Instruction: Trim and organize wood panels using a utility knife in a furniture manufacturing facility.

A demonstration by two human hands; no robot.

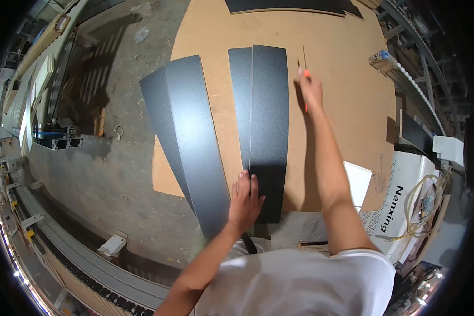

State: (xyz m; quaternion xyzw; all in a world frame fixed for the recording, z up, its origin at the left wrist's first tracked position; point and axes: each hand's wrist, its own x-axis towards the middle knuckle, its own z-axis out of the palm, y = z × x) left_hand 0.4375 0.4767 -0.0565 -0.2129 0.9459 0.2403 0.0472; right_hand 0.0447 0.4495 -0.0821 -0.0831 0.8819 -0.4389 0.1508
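Observation:
My left hand (245, 203) lies on the middle pair of long dark panels, near their close end, with its fingers stretched out over the seam. One panel (269, 121) of this pair overlaps a second panel (240, 79). Out to the right, my right hand (312, 90) is closed round a slim orange-handled tool (307, 73). A thin pointed tip sticks out of it, away from me; its exact kind is hard to make out. That hand is over the tan board (347, 95), apart from the panels.
Another overlapping pair of dark panels (192, 121) fans out on the left, and a further dark panel (295, 5) lies at the far edge. A white flat piece (357, 184) sits by my right forearm. Machine rails (89, 263) run along the lower left.

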